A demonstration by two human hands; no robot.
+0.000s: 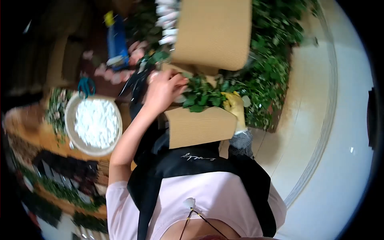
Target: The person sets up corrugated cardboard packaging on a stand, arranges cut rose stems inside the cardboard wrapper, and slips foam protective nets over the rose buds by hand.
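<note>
My left hand, bare, reaches in from the left with its fingers bent together at the left end of a bunch of leafy green stems. Something pale, perhaps a bloom, shows by the fingertips; what they pinch is mostly hidden. My right hand, in a yellow glove, is closed around the right side of the same bunch. The leaves lie over tan corrugated cardboard, whose near flap rests against my black apron. A second tan cardboard piece lies beyond, with white-sleeved flower heads along its left edge.
A round basket of small white pieces stands at left, with teal-handled scissors by its rim. Pink blooms and a blue item lie farther back. Piled leafy stems cover the right side, beside the pale tiled floor.
</note>
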